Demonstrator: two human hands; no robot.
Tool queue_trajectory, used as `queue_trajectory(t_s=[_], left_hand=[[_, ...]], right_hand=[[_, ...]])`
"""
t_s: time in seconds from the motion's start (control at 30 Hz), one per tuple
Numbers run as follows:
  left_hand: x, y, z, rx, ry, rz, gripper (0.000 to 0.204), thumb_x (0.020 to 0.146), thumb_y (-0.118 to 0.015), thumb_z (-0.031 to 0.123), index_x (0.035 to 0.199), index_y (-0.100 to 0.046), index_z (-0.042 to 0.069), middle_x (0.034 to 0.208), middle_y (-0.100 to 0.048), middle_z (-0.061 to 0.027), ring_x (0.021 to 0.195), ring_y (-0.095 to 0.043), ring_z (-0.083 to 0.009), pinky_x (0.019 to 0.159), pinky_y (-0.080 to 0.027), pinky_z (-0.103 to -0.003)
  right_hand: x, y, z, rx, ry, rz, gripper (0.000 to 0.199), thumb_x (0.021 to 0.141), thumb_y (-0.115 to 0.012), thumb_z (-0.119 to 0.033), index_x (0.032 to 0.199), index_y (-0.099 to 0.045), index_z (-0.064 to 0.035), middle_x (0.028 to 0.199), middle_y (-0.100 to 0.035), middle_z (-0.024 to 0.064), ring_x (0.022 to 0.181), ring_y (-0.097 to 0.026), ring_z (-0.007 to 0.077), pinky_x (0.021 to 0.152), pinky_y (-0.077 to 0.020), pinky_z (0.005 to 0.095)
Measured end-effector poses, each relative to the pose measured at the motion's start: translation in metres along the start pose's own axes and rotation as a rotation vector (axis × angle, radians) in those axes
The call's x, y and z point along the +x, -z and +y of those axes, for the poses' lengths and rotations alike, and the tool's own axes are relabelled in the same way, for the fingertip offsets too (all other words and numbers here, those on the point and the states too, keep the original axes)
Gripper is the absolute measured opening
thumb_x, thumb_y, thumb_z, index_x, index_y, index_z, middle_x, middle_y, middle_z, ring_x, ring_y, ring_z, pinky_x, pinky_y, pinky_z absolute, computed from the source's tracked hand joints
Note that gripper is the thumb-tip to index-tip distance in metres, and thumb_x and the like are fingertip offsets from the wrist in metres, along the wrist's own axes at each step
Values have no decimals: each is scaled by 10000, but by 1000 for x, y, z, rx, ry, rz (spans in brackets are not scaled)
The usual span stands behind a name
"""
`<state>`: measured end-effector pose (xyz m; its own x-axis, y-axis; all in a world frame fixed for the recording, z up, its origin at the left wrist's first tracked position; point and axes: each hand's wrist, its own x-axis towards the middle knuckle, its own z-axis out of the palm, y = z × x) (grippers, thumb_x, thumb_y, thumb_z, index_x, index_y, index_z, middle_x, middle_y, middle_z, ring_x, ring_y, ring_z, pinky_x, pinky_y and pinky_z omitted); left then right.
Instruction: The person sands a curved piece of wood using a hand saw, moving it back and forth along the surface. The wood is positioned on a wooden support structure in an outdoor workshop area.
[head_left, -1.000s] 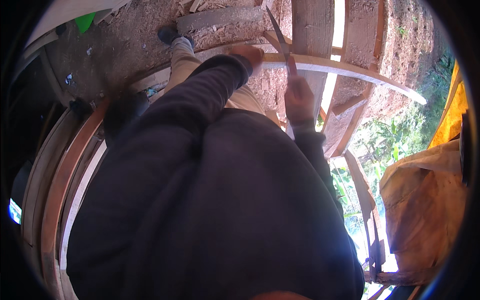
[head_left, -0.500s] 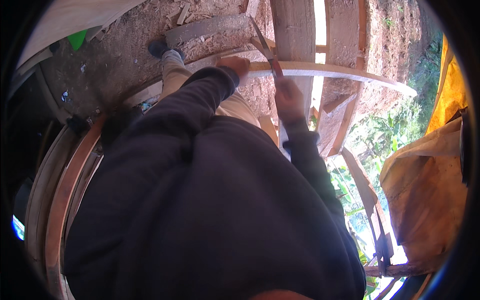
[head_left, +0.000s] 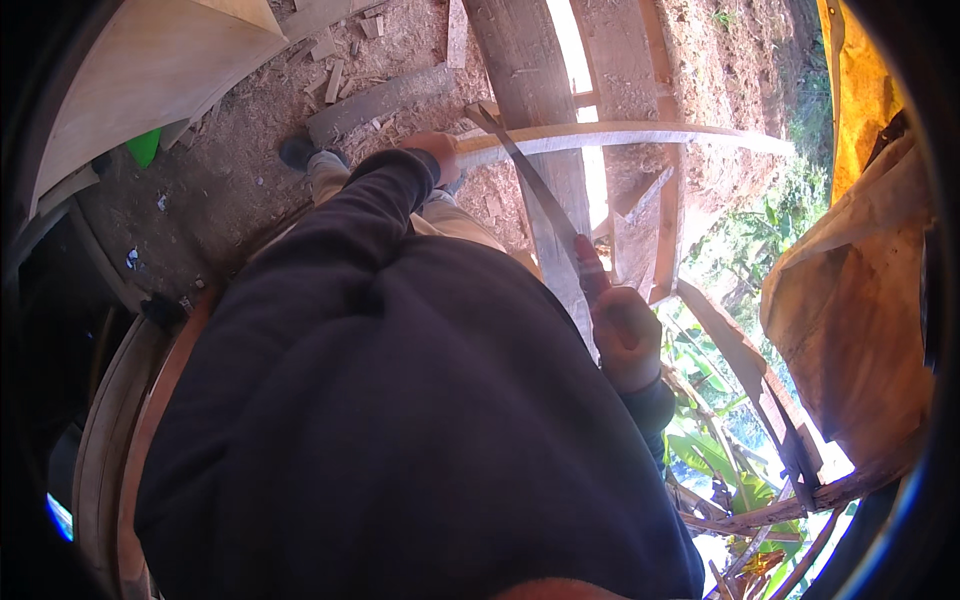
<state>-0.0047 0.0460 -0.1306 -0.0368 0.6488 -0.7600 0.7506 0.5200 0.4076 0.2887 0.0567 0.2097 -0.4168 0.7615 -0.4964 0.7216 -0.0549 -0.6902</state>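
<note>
My left hand (head_left: 435, 152) is closed round the near end of a long pale wooden strip (head_left: 660, 133), which reaches out to the right across several wide planks. At the right, my right hand (head_left: 627, 335) is wrapped round the reddish handle of a handsaw (head_left: 540, 192). Its long, narrowing blade slants up and left, with the tip end over the strip a little to the right of my left hand. The teeth are too small to make out. Beneath the strip runs a wide grey-brown plank (head_left: 540, 90).
Sawdust and offcuts cover the ground around a short board (head_left: 380, 103). A pale sheet (head_left: 160, 80) stands at the upper left. Yellow and brown tarpaulin (head_left: 850, 310) hangs at the right, near a rough wooden frame (head_left: 745, 360) and green plants.
My right hand has drawn the handsaw back toward me and to the right, so the blade's tip end now lies over the strip. My left hand keeps its hold while the view has shifted.
</note>
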Motion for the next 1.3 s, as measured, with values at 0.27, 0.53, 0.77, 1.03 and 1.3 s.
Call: queue_trajectory(t_s=[0.27,0.53,0.77,1.03,1.3], left_hand=[[22,36,-14,147,-190,81,397,869,-756,356,1142,-808,72,1114,-806,-212,1089,-781,-363,963,-609,-473],[12,90,-48,14,-168,-229,408,835,-781,406,1039,-802,54,758,-749,-139,632,-733,-281,598,-568,-443],[-76,138,-24,288,-78,127,477,832,-797,369,1217,-777,87,1157,-798,-206,1128,-767,-358,1026,-590,-477],[-87,111,-24,281,-15,251,462,855,-804,346,1219,-684,89,1165,-795,-185,1119,-773,-374,951,-612,-501],[-104,82,-45,289,-393,598,399,803,-830,267,1125,-644,123,1069,-681,-144,1040,-688,-379,889,-556,-538]], right_hand=[[-9,89,-24,186,285,347,141,968,-563,30,1084,-641,49,877,-615,56,600,-447,70,546,-335,252],[-18,64,28,288,172,331,217,1009,-651,-107,1172,-698,28,951,-665,33,739,-525,75,665,-419,258],[9,21,36,228,78,243,415,1021,-591,-34,1425,-642,46,1110,-726,80,938,-634,123,880,-508,290],[39,9,32,325,194,124,549,968,-491,92,1513,-556,83,1511,-649,209,1489,-557,265,1223,-441,375],[69,14,52,175,304,218,605,936,-586,14,1540,-572,11,1366,-765,199,737,-623,82,684,-508,272]])
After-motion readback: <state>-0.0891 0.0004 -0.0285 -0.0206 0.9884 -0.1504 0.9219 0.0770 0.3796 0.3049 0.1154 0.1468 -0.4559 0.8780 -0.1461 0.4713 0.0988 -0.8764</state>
